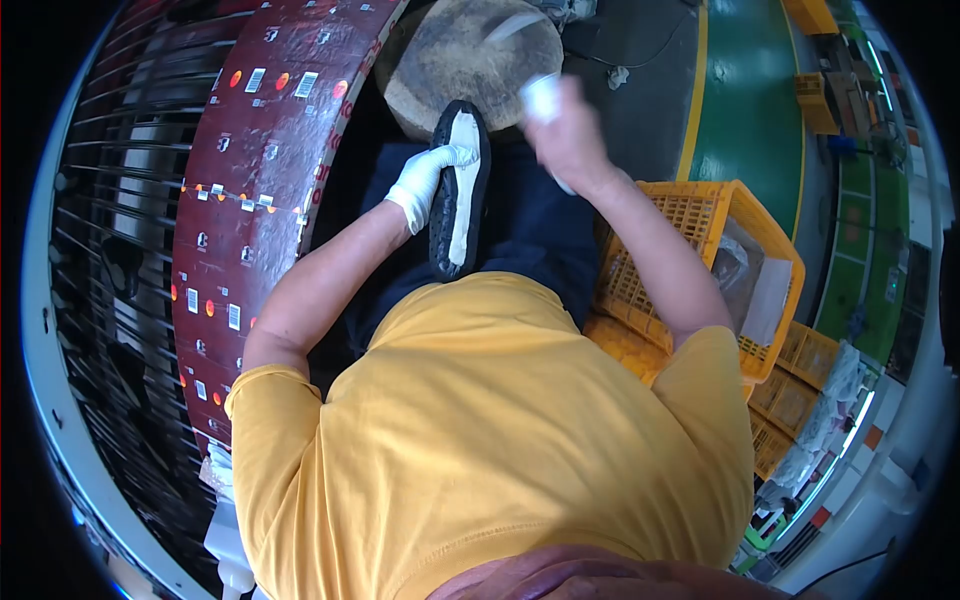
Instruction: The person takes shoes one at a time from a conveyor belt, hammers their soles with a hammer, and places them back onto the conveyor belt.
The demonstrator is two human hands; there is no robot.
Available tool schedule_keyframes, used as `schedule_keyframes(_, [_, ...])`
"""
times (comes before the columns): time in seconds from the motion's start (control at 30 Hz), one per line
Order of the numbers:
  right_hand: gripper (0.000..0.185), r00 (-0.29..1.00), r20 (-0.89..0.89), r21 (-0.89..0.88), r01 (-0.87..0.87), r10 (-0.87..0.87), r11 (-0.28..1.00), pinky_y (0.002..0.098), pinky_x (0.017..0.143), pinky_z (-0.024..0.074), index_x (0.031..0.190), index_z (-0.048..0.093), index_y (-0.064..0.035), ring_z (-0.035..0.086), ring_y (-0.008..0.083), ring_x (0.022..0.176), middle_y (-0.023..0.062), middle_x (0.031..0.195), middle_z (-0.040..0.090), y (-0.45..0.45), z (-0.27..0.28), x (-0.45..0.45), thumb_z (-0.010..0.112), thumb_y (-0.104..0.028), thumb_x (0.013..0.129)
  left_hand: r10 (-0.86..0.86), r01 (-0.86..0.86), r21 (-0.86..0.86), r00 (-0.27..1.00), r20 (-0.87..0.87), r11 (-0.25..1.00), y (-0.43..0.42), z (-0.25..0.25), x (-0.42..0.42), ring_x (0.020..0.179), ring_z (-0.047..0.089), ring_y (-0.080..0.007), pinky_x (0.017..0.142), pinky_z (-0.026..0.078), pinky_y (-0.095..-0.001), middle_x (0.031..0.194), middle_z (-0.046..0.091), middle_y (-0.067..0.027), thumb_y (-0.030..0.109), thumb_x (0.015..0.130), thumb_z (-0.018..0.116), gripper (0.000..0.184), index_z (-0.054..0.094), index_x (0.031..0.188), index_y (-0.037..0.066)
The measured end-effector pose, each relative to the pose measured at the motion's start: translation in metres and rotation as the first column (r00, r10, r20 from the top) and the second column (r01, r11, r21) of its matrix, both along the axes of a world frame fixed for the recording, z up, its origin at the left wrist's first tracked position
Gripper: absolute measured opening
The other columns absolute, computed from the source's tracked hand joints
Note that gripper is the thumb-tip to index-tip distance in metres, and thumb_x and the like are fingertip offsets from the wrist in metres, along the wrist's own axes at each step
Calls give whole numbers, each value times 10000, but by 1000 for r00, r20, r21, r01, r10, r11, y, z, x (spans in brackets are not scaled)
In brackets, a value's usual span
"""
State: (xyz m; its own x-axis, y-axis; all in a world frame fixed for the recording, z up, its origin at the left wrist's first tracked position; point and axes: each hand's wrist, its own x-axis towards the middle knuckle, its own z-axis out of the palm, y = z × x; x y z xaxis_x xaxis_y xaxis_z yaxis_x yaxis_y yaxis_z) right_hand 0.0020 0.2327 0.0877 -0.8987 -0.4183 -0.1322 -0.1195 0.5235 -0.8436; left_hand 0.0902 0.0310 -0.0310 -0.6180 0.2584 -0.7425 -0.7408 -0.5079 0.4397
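Observation:
My left hand (428, 180), in a white glove, grips a black shoe upper (440, 215) by its side, the thumb lying over the pale strip (462, 190) along its underside. The shoe is upside down above my lap, its toe end against a round wooden block (440, 70). My right hand (568, 135), smeared by motion, is raised to the right of the shoe, apart from it. Its fingers are closed, and white (543, 98) shows at them; the item held is too blurred to name. A blurred grey streak (515, 25) appears over the block.
A maroon printed panel (270, 130) curves along my left, beside dark metal bars (120, 200). Yellow crates (730, 205) stand close to my right arm, one with plastic bags and a pale board inside. Beyond lies a green floor (745, 100) with a yellow line.

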Motion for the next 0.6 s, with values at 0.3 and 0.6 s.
schedule_keyframes(0.3, [350,936,-204,-403,186,-286,896,309,516,538,1157,492,20,661,150,577,103,811,684,4,40,-13,721,-185,991,4,-6,-66,1000,-18,998,1,2,0,760,724,-273,761,603,-387,959,776,-155,343,849,757,434,747,1122,5])
schedule_keyframes(0.6, [351,992,-100,-56,72,-77,996,331,511,529,1201,526,31,642,143,547,85,766,655,25,36,-7,703,-193,997,15,-16,-68,1000,-19,998,1,2,1,819,720,-293,799,599,-420,974,757,-159,356,814,785,484,723,1155,18])
